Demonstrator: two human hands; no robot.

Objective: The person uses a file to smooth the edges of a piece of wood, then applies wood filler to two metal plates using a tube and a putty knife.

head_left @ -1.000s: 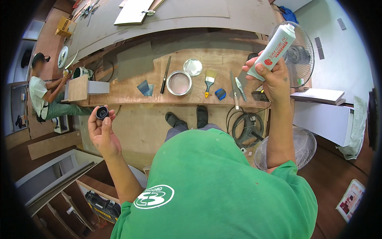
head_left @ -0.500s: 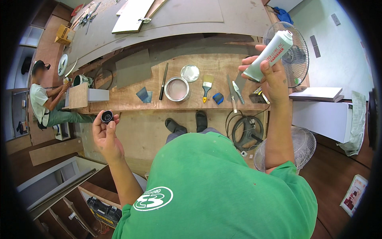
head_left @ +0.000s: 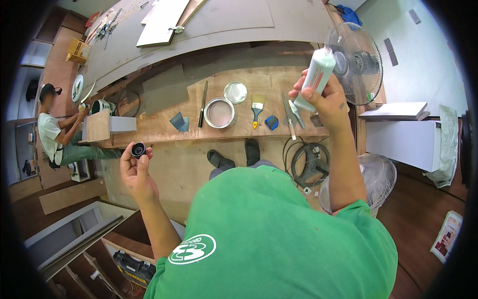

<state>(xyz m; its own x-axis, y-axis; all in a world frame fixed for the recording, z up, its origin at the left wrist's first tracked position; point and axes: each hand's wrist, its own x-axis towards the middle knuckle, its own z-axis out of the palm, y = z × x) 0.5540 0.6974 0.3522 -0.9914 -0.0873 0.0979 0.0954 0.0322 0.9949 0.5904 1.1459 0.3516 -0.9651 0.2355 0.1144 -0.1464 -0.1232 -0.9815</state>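
Pinched in the fingertips of my left hand (head_left: 140, 175) is a round black cap (head_left: 138, 149), its hollow side facing up. My right hand (head_left: 328, 102) grips a white squeeze tube (head_left: 316, 78) of hardener, raised over the right end of the wooden bench; its uncapped nozzle points up and away. Between the hands, on the bench, stands an open can (head_left: 220, 113) of pinkish-grey paste, with its round metal lid (head_left: 235, 92) just behind it. A paintbrush (head_left: 257, 110) lies to the right of the can.
The wooden bench (head_left: 164, 130) also holds a long dark file (head_left: 203, 104), sandpaper pieces (head_left: 179, 122), a blue pad (head_left: 271, 122) and putty knives (head_left: 289, 117). Fans (head_left: 356, 64) stand at the right. A co-worker (head_left: 56, 130) sits at the far left.
My right hand has moved slightly left and nearer, turning the tube so its print shows less. My left hand with the cap has shifted a little right.
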